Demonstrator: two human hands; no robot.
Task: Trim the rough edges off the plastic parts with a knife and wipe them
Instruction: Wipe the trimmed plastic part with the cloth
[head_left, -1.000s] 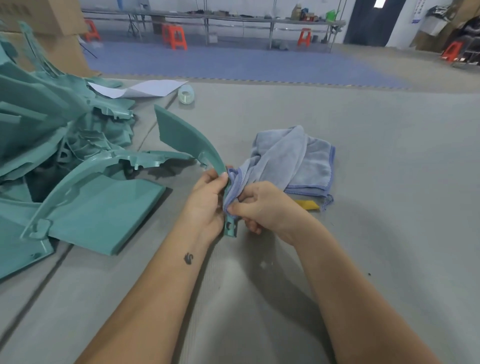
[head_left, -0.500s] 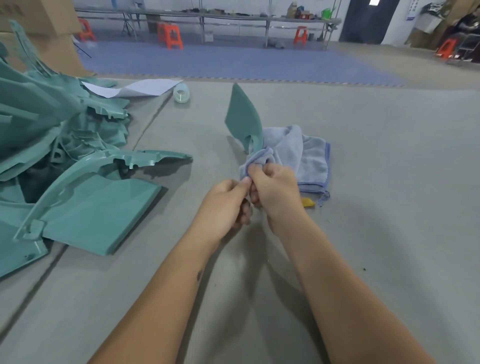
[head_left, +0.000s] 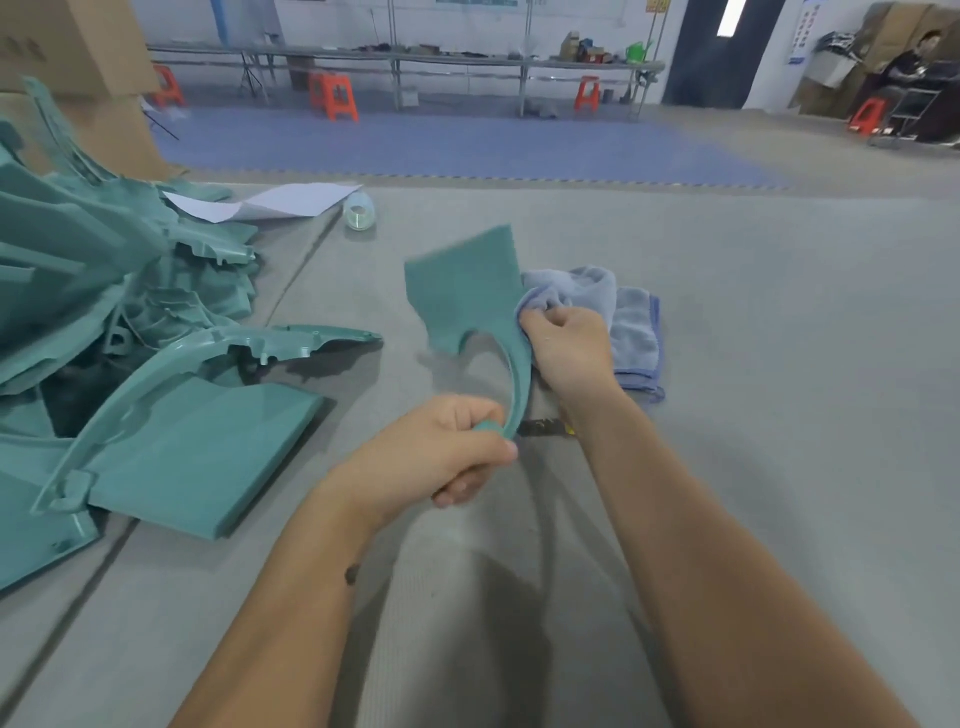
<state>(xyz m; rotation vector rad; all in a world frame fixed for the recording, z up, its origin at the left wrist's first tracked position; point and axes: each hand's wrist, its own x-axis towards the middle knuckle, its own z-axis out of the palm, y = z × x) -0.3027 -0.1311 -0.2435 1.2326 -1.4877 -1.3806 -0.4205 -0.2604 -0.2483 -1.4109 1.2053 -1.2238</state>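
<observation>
Head view looks down on a grey table with 1 person working at it. Biggest thing in sight is the heap of teal plastic parts filling the left side, from near to far; the loose stack leans toward the work area, and a knock from the left elbow could, I judge, send pieces sliding.

Next in size is the teal part being cleaned, held up over the middle of the table, its broad flat end far and its thin curved arm running near. The left hand has its fingers clenched round the near tip of that arm. Gripped only at the thin end, the part may flex or twist under wiping pressure, and the tip could slip or crack.

A blue cloth lies on the table right of the part, bunched at its left corner in the right hand, whose fingers are curled, grasping the cloth against the part's right edge. If the edge carries burrs, the cloth could snag, or a finger could get scraped.

Smallest, a knife with a yellow bit showing lies on the table just beside the right wrist, between the 2 hands. Whether its blade is exposed I cannot tell; a lowered wrist might meet it.
</observation>
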